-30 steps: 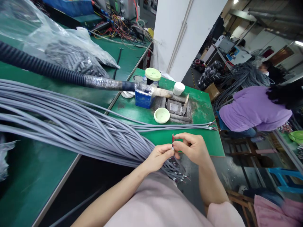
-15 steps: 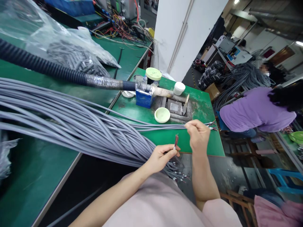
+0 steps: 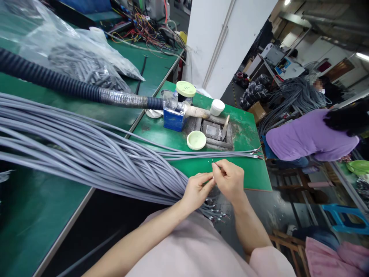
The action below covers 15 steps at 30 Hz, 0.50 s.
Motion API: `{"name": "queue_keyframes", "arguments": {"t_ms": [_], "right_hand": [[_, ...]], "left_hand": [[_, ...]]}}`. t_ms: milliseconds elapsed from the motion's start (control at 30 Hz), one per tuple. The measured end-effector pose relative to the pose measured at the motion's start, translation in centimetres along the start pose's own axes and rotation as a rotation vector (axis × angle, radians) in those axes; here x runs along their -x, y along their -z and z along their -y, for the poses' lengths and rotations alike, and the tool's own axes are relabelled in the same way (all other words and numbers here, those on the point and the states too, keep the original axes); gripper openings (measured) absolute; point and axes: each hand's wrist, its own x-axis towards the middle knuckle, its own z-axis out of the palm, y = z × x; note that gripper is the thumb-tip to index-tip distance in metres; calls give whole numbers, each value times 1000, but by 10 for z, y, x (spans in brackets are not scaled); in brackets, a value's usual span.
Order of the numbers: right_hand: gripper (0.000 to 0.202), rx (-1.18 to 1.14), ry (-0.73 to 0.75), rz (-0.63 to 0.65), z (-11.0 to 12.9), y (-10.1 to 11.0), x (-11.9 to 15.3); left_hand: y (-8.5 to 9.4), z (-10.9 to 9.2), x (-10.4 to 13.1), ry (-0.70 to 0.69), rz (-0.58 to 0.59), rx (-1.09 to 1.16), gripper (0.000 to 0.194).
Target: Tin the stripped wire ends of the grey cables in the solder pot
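Note:
My left hand [image 3: 198, 188] is closed in a pinch around the end of a grey cable, which the fingers mostly hide. Right against it, my right hand [image 3: 229, 177] pinches the thin wires at that cable's end; only small bare tips show above the fingers. A large bundle of grey cables [image 3: 115, 154] runs in from the left and passes under my left hand. Its stripped ends [image 3: 215, 213] hang below my hands, past the table edge. Several separate cables [image 3: 201, 154] lie across the green table [image 3: 173, 144], their split wire ends near its right edge.
Beyond the cables, a solder pot [image 3: 213, 132] with a scraper sits by a pale green dish [image 3: 196, 140] and a white jar [image 3: 217, 107]. A black hose [image 3: 75, 86] ends at a blue box [image 3: 173, 120]. A person in purple [image 3: 300, 134] sits at right.
My right hand has come down and left from the cables lying on the table to the wire end in my left hand, and now grips those wires.

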Motion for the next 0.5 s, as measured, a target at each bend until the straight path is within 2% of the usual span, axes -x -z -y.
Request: {"name": "queue_keyframes", "arguments": {"t_ms": [100, 233, 267, 300, 333, 433, 500], "right_hand": [[29, -169, -107, -40, -3, 0, -9], [29, -311, -220, -276, -10, 16, -20], [27, -343, -228, -291, -11, 22, -22], [25, -376, -223, -243, -12, 27, -22], [22, -405, -211, -133, -13, 31, -20], [11, -429, -203, 261, -13, 36, -13], [15, -432, -235, 356, -11, 33, -9]], "left_hand": [[0, 0, 1, -9, -17, -55, 19], [0, 0, 6, 63, 62, -5, 22], [1, 0, 7, 95, 87, 34, 24], [2, 0, 8, 125, 100, 74, 26], [3, 0, 9, 151, 104, 111, 27], [8, -1, 8, 175, 118, 190, 30], [10, -1, 7, 164, 145, 218, 30]]}}
